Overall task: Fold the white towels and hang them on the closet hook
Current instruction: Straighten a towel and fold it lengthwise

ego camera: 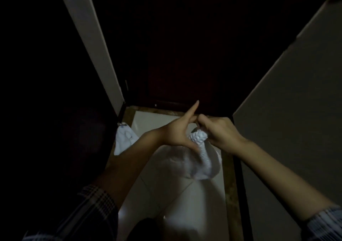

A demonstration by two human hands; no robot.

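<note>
- Towel (200, 159), white and nubby in weave, hangs bunched at the middle of the view; its top is gathered into a tight knob, and below that it swells into a soft rounded bag shape toward 5 o'clock.
- The right hand (220, 133), coming in from 4 o'clock, has its fingers curled round the gathered top of the towel and grips it.
- The left hand (177, 129), coming in from 8 o'clock, meets the right hand at the same knob; its thumb and lower fingers wrap the cloth just under the bunch, while its forefinger (192, 109) sticks out straight toward 12 o'clock.
- The two hands touch each other at the fingertips above the towel.
- Both forearms are bare; a checked sleeve (96, 203) is pushed back on the left arm, and a striped cuff (325, 220) shows at the right.
- A second white cloth (125, 140), smoother and limp, hangs at 9 o'clock of the hands from a small metal fitting (122, 124) against the dark panel; whether that fitting is a hook is hard to tell.
- A dark wooden door (185, 55) fills the view at 12 o'clock, flanked by a pale frame strip (92, 42) at 11 o'clock and a plain pale wall (296, 101) at 3 o'clock.
- The floor (194, 203) is glossy pale tile with a brown stone border.
</note>
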